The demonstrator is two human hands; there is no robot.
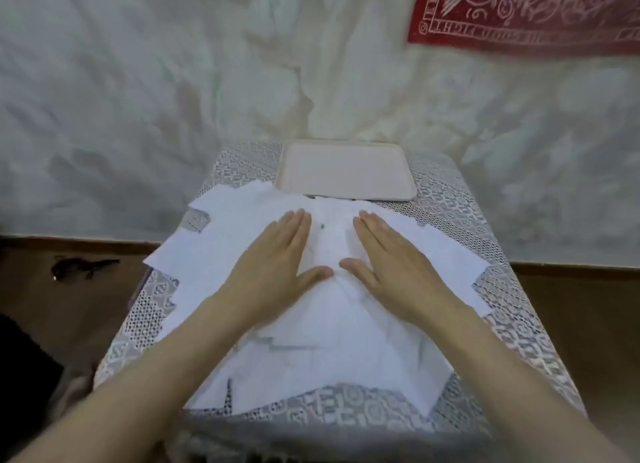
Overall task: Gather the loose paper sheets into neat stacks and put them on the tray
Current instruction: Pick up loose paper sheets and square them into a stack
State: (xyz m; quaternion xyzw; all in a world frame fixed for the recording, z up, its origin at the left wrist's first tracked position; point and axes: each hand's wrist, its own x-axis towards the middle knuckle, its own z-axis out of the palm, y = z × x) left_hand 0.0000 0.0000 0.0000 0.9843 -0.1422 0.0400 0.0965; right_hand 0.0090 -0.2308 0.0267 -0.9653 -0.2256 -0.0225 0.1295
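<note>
Both hands flat on scattered sheets

Left hand (277, 255) and right hand (391, 255) lie spread, fingers straight, pressing the sheets (332, 327) strewn mid-tabletop (519, 341); their corners near its side edges. The tray (346, 172) sits at the far edge, just beyond them.

Soft, even light filled the scene with no hard glare, and the paper sheets (214, 255) ran so bright at centre that their edges nearly washed together, only faint grey shadows marking the overlaps. Everything looked slightly smeared, worst on the red cloth (526, 12) at 1 o'clock, its lettering blurred. Wide-angle bend bowed the table (467, 192) sides, the floor (69, 307) at 8 o'clock sat dim, and the 6 o'clock strip dissolved into grey mush.
</note>
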